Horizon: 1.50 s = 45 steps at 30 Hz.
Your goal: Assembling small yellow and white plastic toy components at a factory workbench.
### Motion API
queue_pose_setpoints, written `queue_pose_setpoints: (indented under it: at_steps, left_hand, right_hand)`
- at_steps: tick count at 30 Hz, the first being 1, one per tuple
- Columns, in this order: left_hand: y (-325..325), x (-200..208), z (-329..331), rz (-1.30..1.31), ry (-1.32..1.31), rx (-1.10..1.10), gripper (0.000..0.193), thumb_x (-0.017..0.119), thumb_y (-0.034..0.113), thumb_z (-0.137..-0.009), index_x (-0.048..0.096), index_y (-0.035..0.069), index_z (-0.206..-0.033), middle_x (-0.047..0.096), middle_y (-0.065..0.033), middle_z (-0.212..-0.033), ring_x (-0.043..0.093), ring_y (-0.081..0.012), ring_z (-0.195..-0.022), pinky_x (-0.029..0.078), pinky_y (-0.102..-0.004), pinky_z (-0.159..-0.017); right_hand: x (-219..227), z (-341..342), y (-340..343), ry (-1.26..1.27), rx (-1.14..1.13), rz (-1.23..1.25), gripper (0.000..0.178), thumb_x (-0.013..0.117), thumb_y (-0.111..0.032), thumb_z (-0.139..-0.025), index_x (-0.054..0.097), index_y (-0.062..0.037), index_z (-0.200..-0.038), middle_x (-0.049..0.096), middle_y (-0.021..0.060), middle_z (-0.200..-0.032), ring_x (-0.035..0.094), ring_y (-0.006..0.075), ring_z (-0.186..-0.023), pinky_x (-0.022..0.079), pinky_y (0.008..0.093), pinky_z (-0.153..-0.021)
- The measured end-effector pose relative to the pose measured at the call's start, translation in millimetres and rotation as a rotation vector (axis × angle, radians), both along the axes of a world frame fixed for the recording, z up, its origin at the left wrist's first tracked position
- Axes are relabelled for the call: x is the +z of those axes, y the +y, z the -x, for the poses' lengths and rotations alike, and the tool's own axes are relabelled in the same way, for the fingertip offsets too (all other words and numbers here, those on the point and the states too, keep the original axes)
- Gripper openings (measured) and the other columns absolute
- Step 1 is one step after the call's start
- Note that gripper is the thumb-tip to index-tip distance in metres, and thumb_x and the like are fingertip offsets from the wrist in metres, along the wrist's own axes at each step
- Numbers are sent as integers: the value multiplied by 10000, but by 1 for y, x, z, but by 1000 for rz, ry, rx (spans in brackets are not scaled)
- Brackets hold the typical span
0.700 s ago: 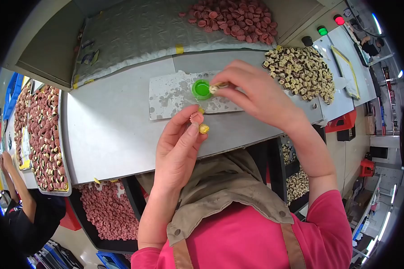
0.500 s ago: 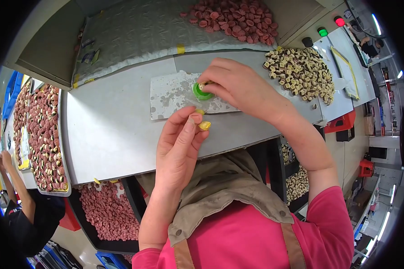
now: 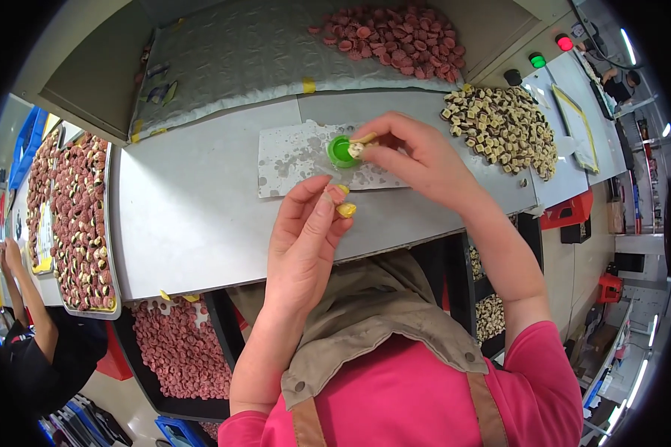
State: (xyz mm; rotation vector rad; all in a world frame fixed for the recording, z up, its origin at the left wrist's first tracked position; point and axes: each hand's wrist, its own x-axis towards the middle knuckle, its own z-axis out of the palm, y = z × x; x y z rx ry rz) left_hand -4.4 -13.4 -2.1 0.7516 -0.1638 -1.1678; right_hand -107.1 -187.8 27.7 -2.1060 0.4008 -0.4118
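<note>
Far left, past the tray, a co-worker's hands; what they do is too small to tell. Then a metal tray on your worktop, packed with pink-and-cream pieces. Blue crate beyond it. Below the worktop's front edge, a black bin full of small pink pieces.

Your left hand is raised over the worktop, palm side up, grip closed on one pink piece, thumb against fingers. Yellow covers on the fingertips. Behind it, a white sheet with grey wet-looking spots; on that, a green cup, upright.

Your right hand comes in from the right, grip pinched on a small cream piece at the cup's right rim; can't tell if the piece touches the cup. Your two pieces are apart, the cream one farther from your body.

Behind, a heap of pink shells on a grey mat. Right of your right hand, a pile of cream-and-brown squares. Farther right, a green light and a red light.
</note>
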Motion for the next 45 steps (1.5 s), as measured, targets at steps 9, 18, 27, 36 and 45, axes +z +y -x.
queue_pose_setpoints:
  at_steps: [9,18,27,36,45]
  left_hand:
    - [11,3,-3,76,36,-51,301,521,198,-971,504,31,-1221,581,-32,-1092,566,-115,-972,459,-253,-864]
    - [8,0,18,-9,-428,198,289,514,169,-972,505,22,-1220,590,-64,-1116,572,-117,-970,480,-262,-858]
    - [8,8,9,-83,-407,-125,383,530,152,-965,451,-3,-1305,601,-65,-1103,565,-116,-974,460,-262,-864]
    - [-16,19,29,-81,-354,-287,518,556,159,-949,326,23,-1393,607,-63,-996,565,-107,-931,453,-257,-853]
    - [-21,26,35,-134,-369,-357,526,576,188,-938,346,21,-1381,595,-54,-1005,559,-111,-943,448,-261,-860]
  right_hand:
    - [17,3,41,-155,96,-23,182,636,-57,-852,610,-27,-1029,599,70,-960,590,170,-858,480,261,-742]
    - [9,8,57,-177,-16,-43,218,686,-32,-795,618,-40,-1001,598,76,-921,586,212,-822,497,297,-713]
    - [3,33,55,-295,-11,258,267,723,-81,-776,619,-57,-1021,593,53,-917,572,190,-855,470,299,-759]
    - [-21,62,36,-333,-5,-139,301,772,-166,-742,637,-68,-992,596,39,-912,555,200,-873,448,304,-792]
    - [-31,70,37,-421,-15,-126,285,776,-159,-735,636,-64,-964,594,53,-933,562,204,-879,465,303,-768]
